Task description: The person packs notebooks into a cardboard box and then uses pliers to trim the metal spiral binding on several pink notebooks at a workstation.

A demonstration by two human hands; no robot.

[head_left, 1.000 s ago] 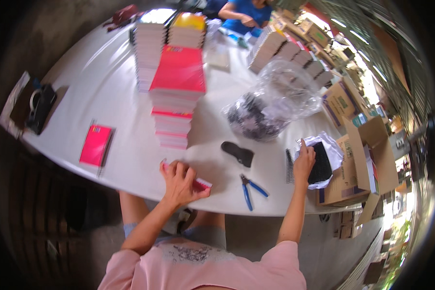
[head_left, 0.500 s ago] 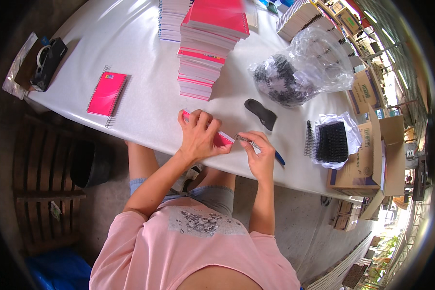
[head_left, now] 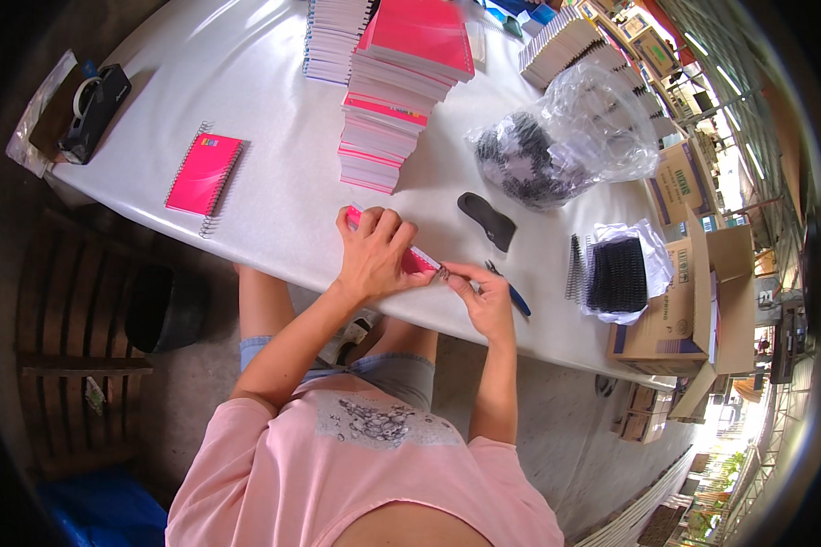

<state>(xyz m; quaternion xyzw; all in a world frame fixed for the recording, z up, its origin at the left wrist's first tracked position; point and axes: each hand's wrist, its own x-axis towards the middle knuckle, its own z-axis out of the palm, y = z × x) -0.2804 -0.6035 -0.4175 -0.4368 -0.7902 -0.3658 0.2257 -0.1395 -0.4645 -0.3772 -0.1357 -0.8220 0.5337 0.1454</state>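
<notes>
Close to the table's near edge, my left hand [head_left: 372, 257] is closed over a small pink notebook [head_left: 417, 262] and presses it on the table. The notebook's punched white edge shows on the right, beyond my fingers. At its near right corner, my right hand [head_left: 483, 299] pinches a dark spiral binding coil [head_left: 441, 273] between thumb and fingers. The coil's end touches the corner; whether it passes through the holes is too small to tell. Just right of that hand lies a blue-handled tool [head_left: 518, 300], partly hidden by the hand.
A tall stack of pink notebooks [head_left: 374, 146] stands ahead. A pink notebook with a coil [head_left: 204, 173] lies left, near a tape dispenser [head_left: 97, 114]. On the right are a black curved object [head_left: 486, 221], a plastic bag of coils [head_left: 524, 164], a coil bundle [head_left: 617, 275] and a cardboard box [head_left: 657, 333].
My right hand has moved left with the coil, bringing it against the notebook's corner. My left hand keeps its hold. The whole view has shifted slightly.
</notes>
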